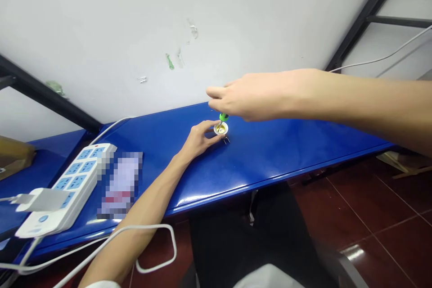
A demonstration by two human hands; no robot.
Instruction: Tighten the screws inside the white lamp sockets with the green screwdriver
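A small round white fitting with a yellowish inside [221, 129] rests on the blue table [263, 153]. My left hand [201, 138] grips its rim between thumb and fingers. Above it, my right hand [232, 98] is closed around a screwdriver with a green handle [223, 117]. The screwdriver's thin shaft points down into the middle of the fitting; most of the handle is hidden by my fingers. Two short metal prongs [227, 141] show beside the fitting, on the near side.
A white power strip [86, 180] with a plugged-in adapter [50, 199] lies at the left, beside a blurred flat packet [123, 180]. A white cable [148, 226] crosses over my left forearm. Dark metal frame bars [357, 22] stand at both sides.
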